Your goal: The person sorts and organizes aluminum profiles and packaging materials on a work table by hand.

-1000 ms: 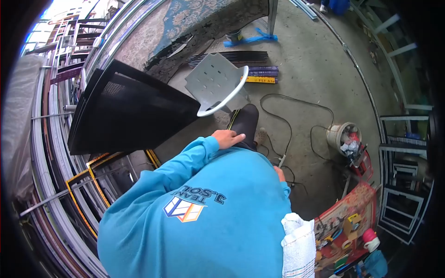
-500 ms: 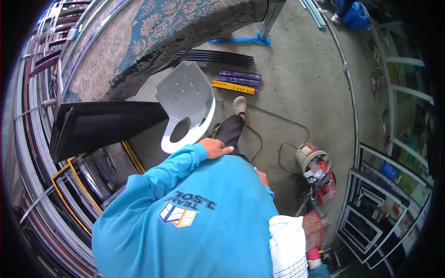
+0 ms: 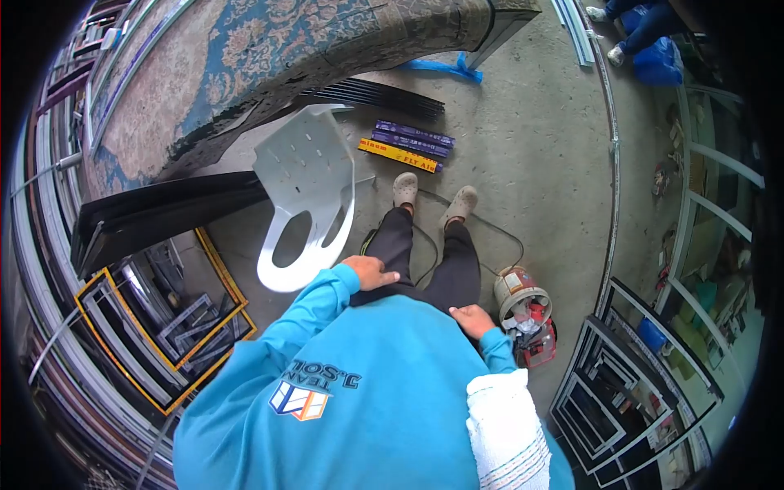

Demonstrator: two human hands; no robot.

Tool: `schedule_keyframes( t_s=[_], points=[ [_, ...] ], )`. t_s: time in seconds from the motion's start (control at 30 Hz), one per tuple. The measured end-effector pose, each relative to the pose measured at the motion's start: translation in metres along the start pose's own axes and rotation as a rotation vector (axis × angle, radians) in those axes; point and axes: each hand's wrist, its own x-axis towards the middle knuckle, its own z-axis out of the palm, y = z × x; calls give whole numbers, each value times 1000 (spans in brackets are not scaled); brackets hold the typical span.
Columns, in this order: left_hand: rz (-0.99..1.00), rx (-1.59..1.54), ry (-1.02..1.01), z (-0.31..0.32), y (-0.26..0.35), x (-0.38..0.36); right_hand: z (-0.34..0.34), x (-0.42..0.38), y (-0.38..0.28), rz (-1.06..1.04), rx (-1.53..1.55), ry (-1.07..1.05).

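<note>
My left hand (image 3: 371, 273) rests on the left thigh of my dark trousers (image 3: 394, 245), thumb stretched out, holding nothing that I can see. At the right hip, my right hand (image 3: 473, 320) is closed, its fingers curled against the trousers. What it grips, if anything, is hidden. A white towel (image 3: 508, 429) hangs over my right arm, against my blue shirt (image 3: 392, 384). Just left of my legs stands a white plastic chair (image 3: 314, 167), nearest to my left hand.
Ahead lie purple and yellow long boxes (image 3: 400, 155) and black strips (image 3: 384, 96). A carpet-covered bench (image 3: 269, 73) stands at upper left, black panels (image 3: 163, 212) and yellow-edged frames (image 3: 167, 408) at left. On the right are a bucket (image 3: 520, 290), a cord (image 3: 521, 241), window frames (image 3: 612, 400) and another person's legs (image 3: 653, 24).
My right hand and second foot have come into fuller view. The feet now stand side by side. My left hand stays on the thigh, and the view has shifted.
</note>
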Motion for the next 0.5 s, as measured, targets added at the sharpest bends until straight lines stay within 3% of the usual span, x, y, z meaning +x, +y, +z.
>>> schedule_keyframes(
  t_s=[0.07, 0.13, 0.2, 0.23, 0.27, 0.33, 0.4, 0.5],
  points=[
    [-67, -169, 44, -16, 7, 29, -48, 38, -16, -64, -149, -227],
    [-67, -664, 373, -22, 4, 85, -88, 98, -30, 136, 13, -376],
    [18, -1096, 431, -26, -6, 167, -127, 190, -26, 17, -131, -290],
    [18, -1308, 463, -27, -11, 211, -134, 250, -5, -101, -263, -29],
    [9, -1323, 455, -25, -16, 254, -139, 303, 16, -214, -384, 231],
    [-106, -1386, 528, -30, -36, 347, -170, 379, -11, -125, -496, 216],
    [-66, -1049, 644, -19, -71, 449, -182, 469, 0, -142, -486, 290],
    [-5, -840, 730, -41, -94, 520, -181, 571, 3, -208, -136, 291]
  ],
)
